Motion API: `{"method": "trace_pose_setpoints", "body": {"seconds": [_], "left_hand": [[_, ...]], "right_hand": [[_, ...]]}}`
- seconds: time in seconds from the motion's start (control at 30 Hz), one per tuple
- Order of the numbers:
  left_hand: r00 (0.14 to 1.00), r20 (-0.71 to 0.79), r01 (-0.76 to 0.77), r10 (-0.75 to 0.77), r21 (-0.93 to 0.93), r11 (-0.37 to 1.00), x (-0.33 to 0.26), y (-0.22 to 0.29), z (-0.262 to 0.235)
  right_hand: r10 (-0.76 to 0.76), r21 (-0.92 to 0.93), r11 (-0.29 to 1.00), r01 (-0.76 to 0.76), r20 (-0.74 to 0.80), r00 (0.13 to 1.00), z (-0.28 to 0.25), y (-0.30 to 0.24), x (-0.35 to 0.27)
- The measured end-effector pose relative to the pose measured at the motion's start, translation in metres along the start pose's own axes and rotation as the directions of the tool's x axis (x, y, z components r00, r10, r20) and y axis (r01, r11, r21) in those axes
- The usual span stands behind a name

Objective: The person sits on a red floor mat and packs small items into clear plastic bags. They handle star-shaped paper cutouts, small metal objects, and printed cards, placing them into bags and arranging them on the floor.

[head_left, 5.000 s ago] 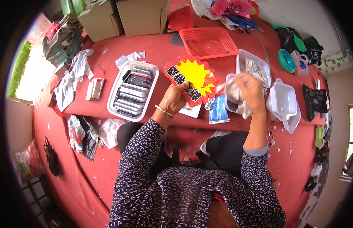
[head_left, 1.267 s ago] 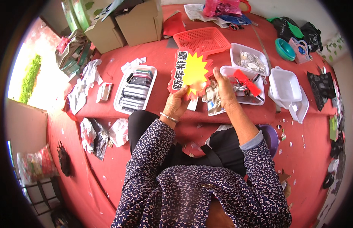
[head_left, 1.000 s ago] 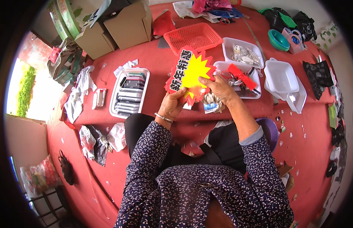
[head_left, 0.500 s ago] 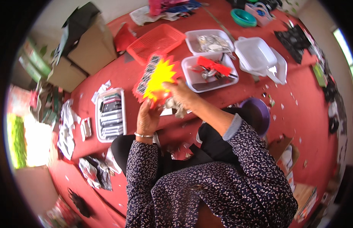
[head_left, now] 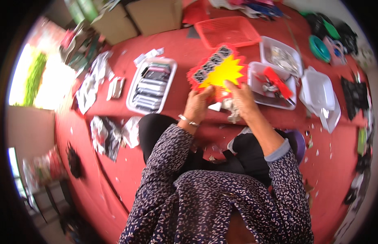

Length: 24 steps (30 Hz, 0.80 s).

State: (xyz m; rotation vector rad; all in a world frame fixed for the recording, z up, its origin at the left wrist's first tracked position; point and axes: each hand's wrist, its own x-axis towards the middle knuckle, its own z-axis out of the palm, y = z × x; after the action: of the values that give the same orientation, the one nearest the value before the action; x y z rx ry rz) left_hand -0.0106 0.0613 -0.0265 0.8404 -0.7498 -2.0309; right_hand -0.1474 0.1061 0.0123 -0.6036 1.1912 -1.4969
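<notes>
Hands (head_left: 219,103) on jagged starburst card (head_left: 217,72)

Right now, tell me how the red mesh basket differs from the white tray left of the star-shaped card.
The red mesh basket is red with open-mesh walls and looks empty; the white tray is white, solid-walled and packed with rows of dark flat packets. The basket lies far back on the table; the tray lies nearer, beside the left hand. Both are shallow, rectangular and untouched by either hand.

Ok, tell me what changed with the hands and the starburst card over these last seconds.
The right hand left the clear packet it held near the trays and came onto the red and yellow starburst card. The left hand kept its hold on the card; the white trays stayed put.
</notes>
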Motion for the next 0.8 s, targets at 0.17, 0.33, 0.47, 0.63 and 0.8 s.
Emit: {"method": "trace_pose_setpoints", "body": {"seconds": [0.17,0.33,0.47,0.63,0.8], "left_hand": [[0.998,-0.021,-0.052,0.051,-0.069,0.996,-0.012,0.013,0.016],[0.995,-0.103,-0.030,0.014,-0.156,0.987,-0.011,0.022,0.014],[0.994,-0.112,-0.018,-0.001,-0.171,0.985,-0.001,0.014,-0.004],[0.987,-0.151,-0.085,0.055,-0.202,0.976,0.014,0.037,-0.028],[0.974,-0.184,-0.150,0.135,-0.074,0.986,0.022,0.124,-0.083]], "right_hand": [[0.101,-0.077,0.992,-0.101,-0.004,0.995,-0.012,-0.007,0.004],[0.102,-0.005,0.995,-0.103,-0.088,0.991,-0.029,-0.025,0.014],[0.049,0.035,0.998,-0.042,-0.217,0.975,-0.057,-0.044,0.027],[-0.025,0.001,1.000,0.026,-0.248,0.968,-0.053,-0.043,0.029],[-0.062,-0.023,0.998,0.058,-0.203,0.977,-0.044,-0.047,0.023]]}}
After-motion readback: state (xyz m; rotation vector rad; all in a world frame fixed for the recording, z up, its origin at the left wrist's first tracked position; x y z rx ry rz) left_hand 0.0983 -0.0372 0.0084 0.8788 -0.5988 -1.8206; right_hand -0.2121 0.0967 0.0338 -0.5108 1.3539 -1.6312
